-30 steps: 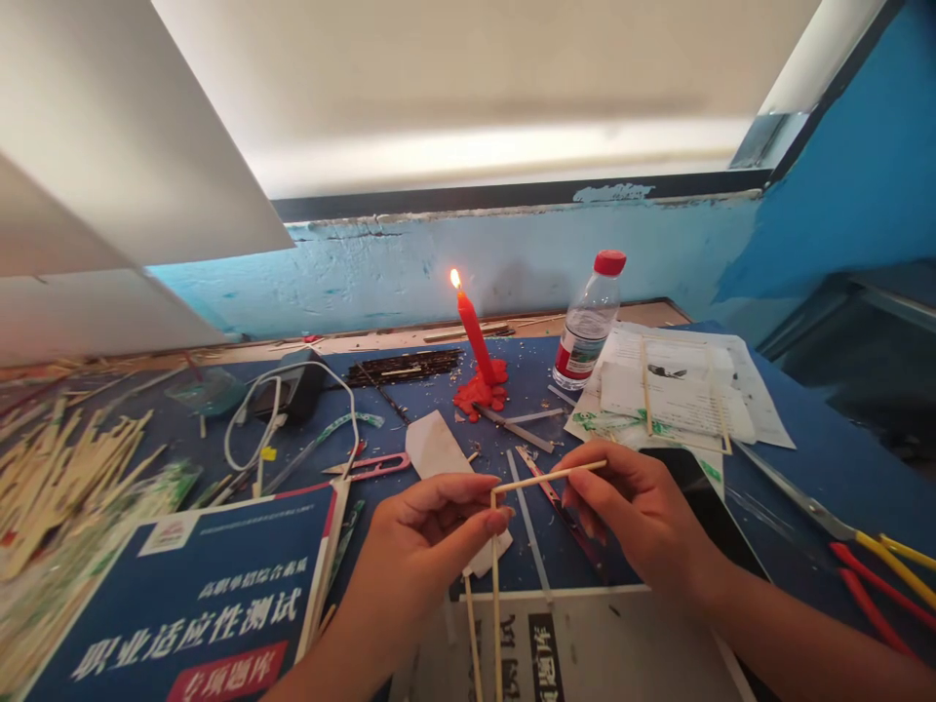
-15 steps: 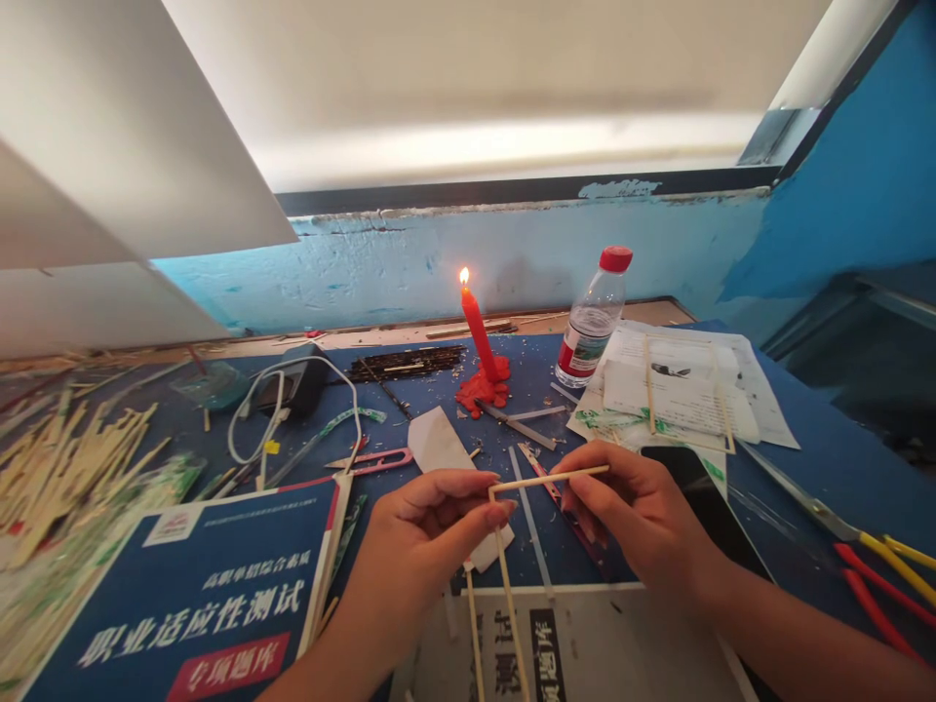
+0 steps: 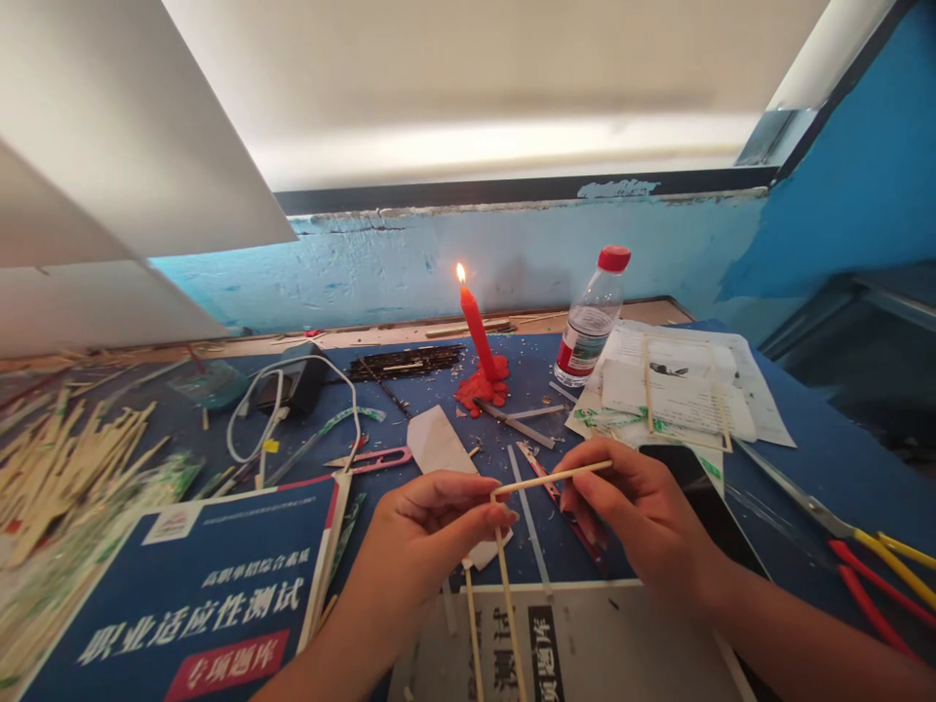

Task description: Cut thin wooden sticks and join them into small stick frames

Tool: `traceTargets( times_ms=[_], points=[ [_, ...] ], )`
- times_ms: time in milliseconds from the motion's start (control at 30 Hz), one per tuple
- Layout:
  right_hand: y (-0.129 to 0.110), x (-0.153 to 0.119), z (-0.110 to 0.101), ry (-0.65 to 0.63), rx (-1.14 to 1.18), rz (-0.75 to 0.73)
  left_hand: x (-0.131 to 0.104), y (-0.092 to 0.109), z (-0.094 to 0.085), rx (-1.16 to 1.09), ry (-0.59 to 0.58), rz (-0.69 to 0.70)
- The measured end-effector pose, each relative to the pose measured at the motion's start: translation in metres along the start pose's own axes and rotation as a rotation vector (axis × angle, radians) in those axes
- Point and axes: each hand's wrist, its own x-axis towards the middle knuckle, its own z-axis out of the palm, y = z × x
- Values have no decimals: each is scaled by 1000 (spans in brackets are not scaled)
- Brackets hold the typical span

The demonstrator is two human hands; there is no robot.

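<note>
**Lost behind fingers, past the edges, or in the fine print**

The left hand (image 3: 431, 536) covers part of the angled pale stick (image 3: 545, 479) at its corner; whether it is one bent piece or two joined cannot be told. Its lower end runs off the bottom edge, as does another thin stick (image 3: 474, 624). The right hand (image 3: 629, 507) hides part of the black slab (image 3: 680, 473). The blue book (image 3: 182, 595) and grey cover (image 3: 621, 634) are cut off below, the red handles (image 3: 874, 609) at right. Small print on the bottle label (image 3: 578, 352) is illegible. A dark shape (image 3: 855, 322) stays too blurred to identify.
</note>
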Motion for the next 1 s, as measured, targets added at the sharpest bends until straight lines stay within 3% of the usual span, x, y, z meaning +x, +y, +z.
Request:
traceTargets(
  times_ms=[400, 700, 1000],
  points=[
    [-2, -2, 0, 10, 0, -19, -3, -2, 1, -22, 16, 6],
    [-2, -3, -1, 32, -49, -2, -10, 5, 7, 83, 109, 55],
    [-2, -4, -2, 39, -97, 9, -12, 3, 8, 133, 107, 90]
  ],
)
